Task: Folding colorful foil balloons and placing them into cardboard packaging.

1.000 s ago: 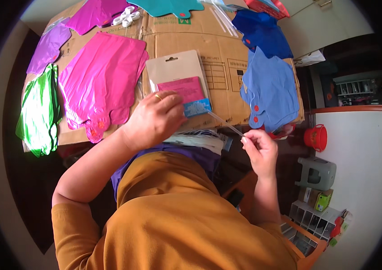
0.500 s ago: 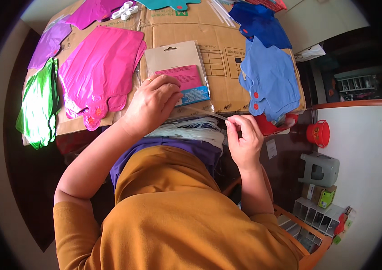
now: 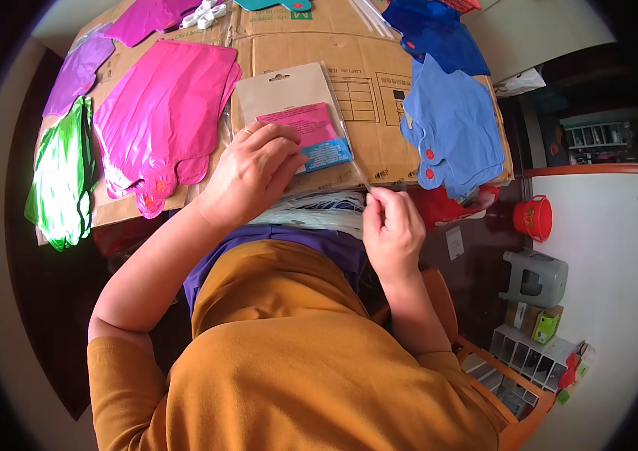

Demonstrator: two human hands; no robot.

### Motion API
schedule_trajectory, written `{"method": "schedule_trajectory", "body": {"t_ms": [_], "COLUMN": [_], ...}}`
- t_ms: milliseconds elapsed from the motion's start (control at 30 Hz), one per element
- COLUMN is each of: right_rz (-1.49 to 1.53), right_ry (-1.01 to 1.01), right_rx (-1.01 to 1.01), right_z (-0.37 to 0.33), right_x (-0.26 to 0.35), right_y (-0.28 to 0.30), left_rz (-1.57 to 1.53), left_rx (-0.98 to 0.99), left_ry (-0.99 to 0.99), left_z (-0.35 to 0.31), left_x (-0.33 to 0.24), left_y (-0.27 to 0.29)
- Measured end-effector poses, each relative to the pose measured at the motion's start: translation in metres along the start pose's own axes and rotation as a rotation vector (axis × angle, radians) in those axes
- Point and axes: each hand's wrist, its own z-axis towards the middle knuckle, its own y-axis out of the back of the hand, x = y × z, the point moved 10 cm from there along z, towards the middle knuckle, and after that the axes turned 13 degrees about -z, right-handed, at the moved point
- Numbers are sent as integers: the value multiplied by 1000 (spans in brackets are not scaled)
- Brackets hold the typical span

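A clear plastic package (image 3: pixel 277 87) with a beige hang-hole card, a pink leaflet (image 3: pixel 308 122) and a blue band (image 3: pixel 326 154) lies at the front of the cardboard. My left hand (image 3: pixel 255 167), a ring on one finger, is curled over its lower left corner with the fingertips pressed together. At the package's lower right corner, my right hand (image 3: pixel 393 225) pinches the end of a thin translucent strip (image 3: pixel 362 174). Where the strip's far end sits along the package edge is hard to make out. Just below the table edge, a bundle of thin whitish strips (image 3: pixel 319 214) rests on my lap.
Flat pink foil balloons (image 3: pixel 165 113) and green ones (image 3: pixel 63 177) lie left. Light blue (image 3: pixel 454 124) and dark blue balloons (image 3: pixel 435 37) lie right. White clips (image 3: pixel 204 13) sit at the back. A red bucket (image 3: pixel 533 218) and grey stool (image 3: pixel 535 279) stand beyond the right arm.
My right hand has moved slightly left and toward the package, and the strip now runs steeply by its right corner instead of across its lower edge. My left hand stays nearly in place.
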Motion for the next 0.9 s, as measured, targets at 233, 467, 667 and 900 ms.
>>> {"method": "schedule_trajectory", "body": {"t_ms": [233, 467, 667, 900], "right_rz": [224, -71, -130, 143], "right_ry": [53, 80, -98, 89], "right_rx": [240, 545, 598, 157], "right_z": [14, 63, 89, 37], "right_x": [8, 9, -17, -2], "right_y": [-18, -52, -52, -7], "left_rz": [16, 4, 6, -116], "left_rx": [50, 39, 56, 129], "left_ry": [-50, -96, -92, -28], "left_z": [-4, -7, -7, -9], "left_x": [-5, -9, -4, 1], "left_y": [-4, -3, -5, -3]}}
